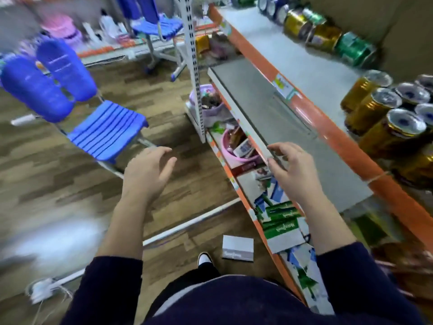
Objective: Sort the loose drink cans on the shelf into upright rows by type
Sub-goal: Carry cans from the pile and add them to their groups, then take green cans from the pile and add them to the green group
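Left hand (pixel 150 170): fingers spread and relaxed, nothing held, seen over the floor. Right hand (pixel 294 171): fingers half-curled at the front edge of the grey lower shelf (pixel 257 102); grip or mere touch cannot be told through blur. Upright gold cans (pixel 377 113) are noted at the near end of the upper shelf (pixel 304 62), partly cut off. Farther along its back edge, tipped gold and green cans (pixel 328 36) are seen; labels unreadable.

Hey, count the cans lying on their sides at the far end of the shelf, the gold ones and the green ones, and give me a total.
Gold cans: 2
Green cans: 2
Total: 4
The blue cans beyond them are too blurred to count.
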### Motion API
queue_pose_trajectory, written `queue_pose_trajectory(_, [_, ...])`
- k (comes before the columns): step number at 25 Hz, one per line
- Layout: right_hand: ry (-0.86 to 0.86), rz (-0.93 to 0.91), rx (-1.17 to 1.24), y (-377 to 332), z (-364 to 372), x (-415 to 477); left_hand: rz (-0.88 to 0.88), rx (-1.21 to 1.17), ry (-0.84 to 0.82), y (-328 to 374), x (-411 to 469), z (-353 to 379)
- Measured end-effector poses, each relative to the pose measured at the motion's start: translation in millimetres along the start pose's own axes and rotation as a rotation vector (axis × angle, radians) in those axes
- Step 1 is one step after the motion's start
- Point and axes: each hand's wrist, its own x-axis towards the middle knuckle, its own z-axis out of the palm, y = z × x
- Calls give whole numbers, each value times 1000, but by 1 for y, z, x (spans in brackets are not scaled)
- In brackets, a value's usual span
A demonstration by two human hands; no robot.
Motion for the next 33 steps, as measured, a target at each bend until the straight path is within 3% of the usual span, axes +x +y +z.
queue_pose_trajectory(9, [7, 68, -13, -2, 66, 116, 40, -92, -77, -57, 127, 23])
queue_pose_trajectory(13, [103, 71, 27, 18, 79, 184, 74, -126, -55, -58, 205, 40])
queue_pose_trajectory(18, [234, 60, 73, 43, 72, 306, 181, -118, -73, -38, 345, 53])
queue_pose_trajectory(22, [322, 74, 66, 65, 63, 386, 253, -146, 8, -8, 445, 62])
queue_pose_trajectory(29, [275, 171, 34, 95, 76, 474, 250, -233, -28, 3, 548, 96])
queue_pose_trajectory(33, [347, 220, -61, 110, 83, 523, 412, -270, -52, 13, 635, 118])
